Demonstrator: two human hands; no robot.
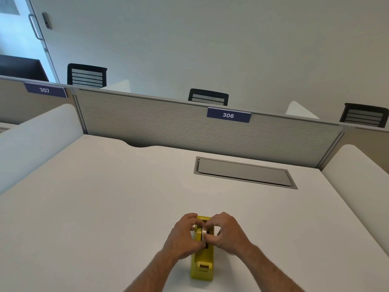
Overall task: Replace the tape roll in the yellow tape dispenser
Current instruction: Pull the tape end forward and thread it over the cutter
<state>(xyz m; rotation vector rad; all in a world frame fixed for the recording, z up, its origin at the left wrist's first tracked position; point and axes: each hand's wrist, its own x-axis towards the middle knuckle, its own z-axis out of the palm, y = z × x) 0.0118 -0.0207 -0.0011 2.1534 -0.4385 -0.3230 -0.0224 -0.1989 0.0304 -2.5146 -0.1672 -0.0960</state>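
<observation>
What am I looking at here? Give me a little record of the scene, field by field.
setting: white desk in an office cubicle, grey partition behind
main object: yellow tape dispenser standing on the desk, near the person
tape roll: pale roll sitting in the dispenser's slot
left hand: fingers at the roll's left side
right hand: fingers pinching the roll from the right
desk fitting: grey cable hatch, closed
labels: partition signs read 306 and 307
background: black mesh chairs beyond the partition
</observation>
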